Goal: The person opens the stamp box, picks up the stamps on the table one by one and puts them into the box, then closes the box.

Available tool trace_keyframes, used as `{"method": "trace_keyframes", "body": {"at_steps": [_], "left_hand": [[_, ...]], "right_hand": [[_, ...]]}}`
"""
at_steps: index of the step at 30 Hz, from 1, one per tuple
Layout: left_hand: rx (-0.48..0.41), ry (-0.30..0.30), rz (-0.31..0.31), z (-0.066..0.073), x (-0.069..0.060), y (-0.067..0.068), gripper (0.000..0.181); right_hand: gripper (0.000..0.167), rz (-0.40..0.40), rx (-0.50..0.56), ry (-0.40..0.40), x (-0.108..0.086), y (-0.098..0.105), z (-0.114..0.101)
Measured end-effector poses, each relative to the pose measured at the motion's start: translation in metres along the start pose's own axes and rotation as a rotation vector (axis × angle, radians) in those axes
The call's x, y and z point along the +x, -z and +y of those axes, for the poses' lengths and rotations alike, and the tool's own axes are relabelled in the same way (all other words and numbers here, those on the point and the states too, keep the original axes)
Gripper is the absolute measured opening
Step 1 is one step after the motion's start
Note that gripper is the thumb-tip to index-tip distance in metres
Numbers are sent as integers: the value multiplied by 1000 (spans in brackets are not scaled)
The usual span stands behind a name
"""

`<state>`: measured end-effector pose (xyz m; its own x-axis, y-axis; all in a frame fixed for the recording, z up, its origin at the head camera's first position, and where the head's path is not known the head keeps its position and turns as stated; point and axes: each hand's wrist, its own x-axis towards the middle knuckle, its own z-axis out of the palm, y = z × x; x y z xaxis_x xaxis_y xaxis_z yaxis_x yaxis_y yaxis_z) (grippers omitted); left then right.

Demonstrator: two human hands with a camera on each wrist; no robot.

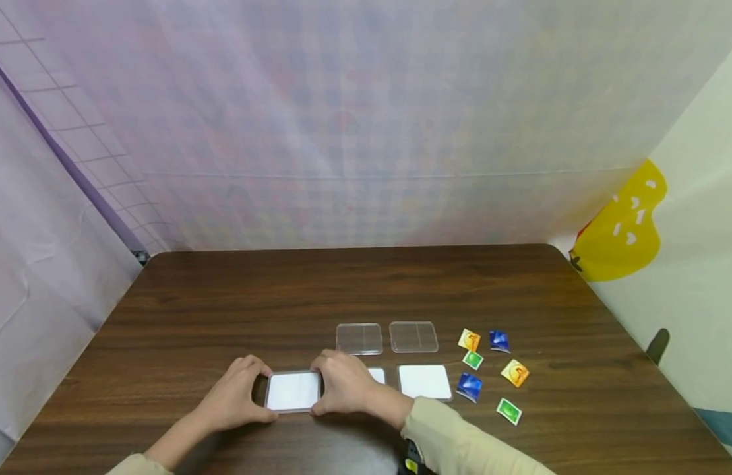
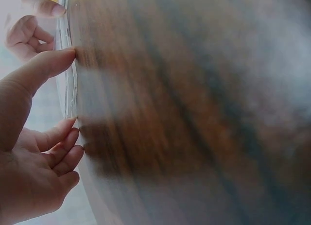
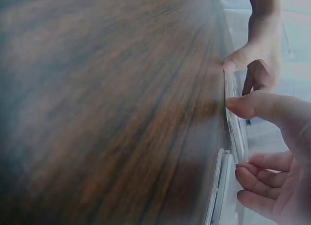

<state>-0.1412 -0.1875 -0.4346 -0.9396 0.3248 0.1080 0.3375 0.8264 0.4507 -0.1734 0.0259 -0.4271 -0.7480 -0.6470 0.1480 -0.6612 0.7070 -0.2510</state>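
Observation:
A flat clear plastic case (image 1: 293,392) with a white face lies on the table, held between both hands. My left hand (image 1: 232,394) grips its left end, thumb at the near corner and fingers at the far one. At the right end my right hand (image 1: 345,382) grips it the same way. Both wrist views show the case edge (image 2: 71,89) (image 3: 235,130) side-on, low against the tabletop. Beside the right hand sits a second white-faced case (image 1: 377,375), mostly hidden by that hand. A third white-faced case (image 1: 425,382) lies farther right.
Two clear empty lids (image 1: 359,338) (image 1: 414,337) lie behind the cases on the brown wooden table (image 1: 235,297). To the right are several small square packets: orange (image 1: 515,373), blue (image 1: 469,386) and green (image 1: 509,411). A pale curtain (image 1: 342,132) hangs behind the table.

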Motion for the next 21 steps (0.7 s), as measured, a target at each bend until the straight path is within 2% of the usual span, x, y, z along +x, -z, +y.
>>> {"method": "trace_keyframes", "body": {"at_steps": [6,14,21], "left_hand": [[7,-16,4,-2,-1,-2,54],[0,10,1,-1,-2,-2,54],[-6,12,10,-1,-2,-1,56]], "right_hand": [[52,-14,37,-5,3,-1,2],[52,-52,53,-23,6,1,3],[52,-39,85,-25,5,5,5]]}}
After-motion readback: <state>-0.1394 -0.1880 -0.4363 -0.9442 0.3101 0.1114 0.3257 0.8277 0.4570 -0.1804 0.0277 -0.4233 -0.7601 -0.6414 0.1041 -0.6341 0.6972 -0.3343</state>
